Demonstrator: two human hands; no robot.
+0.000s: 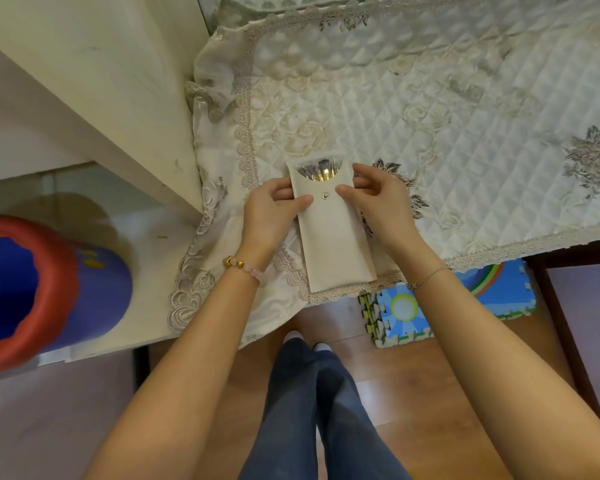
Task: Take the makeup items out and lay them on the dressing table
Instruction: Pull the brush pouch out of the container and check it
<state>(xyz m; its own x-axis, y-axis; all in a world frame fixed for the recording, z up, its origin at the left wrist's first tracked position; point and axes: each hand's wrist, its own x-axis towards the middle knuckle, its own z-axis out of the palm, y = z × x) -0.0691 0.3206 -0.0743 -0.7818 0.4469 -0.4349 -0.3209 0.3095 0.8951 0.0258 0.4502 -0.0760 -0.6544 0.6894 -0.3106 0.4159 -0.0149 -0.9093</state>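
Note:
A beige fabric pouch (336,244) with a metal snap lies near the front edge of the dressing table, its flap folded back. Several makeup brushes (321,170) with gold ferrules show in its open mouth, bristles pointing away from me. My left hand (274,209) pinches the pouch's left edge by the snap. On the opposite side, my right hand (378,202) grips the right edge near the mouth. The brush handles are hidden inside the pouch.
A quilted cream cloth (413,98) with lace trim and embroidered roses covers the dressing table. A cream cabinet side (101,81) rises to the left. A blue cylinder with a red rim (49,278) sits on a low shelf. Coloured foam mats (430,313) lie on the wooden floor.

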